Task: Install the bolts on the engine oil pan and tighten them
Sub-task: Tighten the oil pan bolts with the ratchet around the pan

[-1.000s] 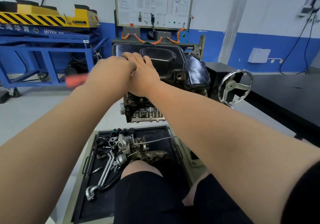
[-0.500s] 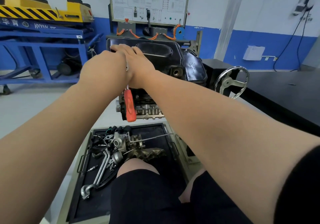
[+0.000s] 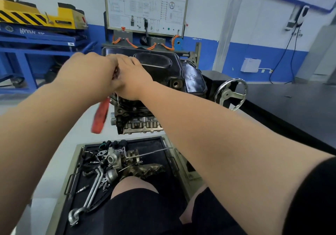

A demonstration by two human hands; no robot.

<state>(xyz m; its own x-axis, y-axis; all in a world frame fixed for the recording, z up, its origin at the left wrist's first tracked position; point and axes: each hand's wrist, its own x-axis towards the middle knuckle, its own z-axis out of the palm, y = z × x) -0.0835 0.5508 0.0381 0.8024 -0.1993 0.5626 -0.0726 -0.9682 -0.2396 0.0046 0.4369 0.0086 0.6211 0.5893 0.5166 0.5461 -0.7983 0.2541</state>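
The black engine oil pan (image 3: 163, 65) sits on top of the upturned engine (image 3: 138, 122) on its stand. Both hands meet at the pan's near left edge. My left hand (image 3: 91, 73) is curled over the head end of a ratchet wrench, whose red handle (image 3: 100, 118) sticks out below it, down and to the left, blurred. A thin metal shaft shows just beneath the hands. My right hand (image 3: 132, 78) rests on the pan with its fingers stretched over the rim, beside the tool's head. The bolt itself is hidden under the hands.
A black parts tray (image 3: 160, 144) with several pipes, fittings and small parts lies below the engine, above my knees. A chrome handwheel (image 3: 231, 93) stands right of the engine, beside a black bench (image 3: 291, 107). A blue lift table (image 3: 36, 40) stands at the left, a training board (image 3: 145, 5) behind.
The red handle swung from pointing left to hanging straight down, and now tilts down-left. Both hands stayed at the pan's near left edge.
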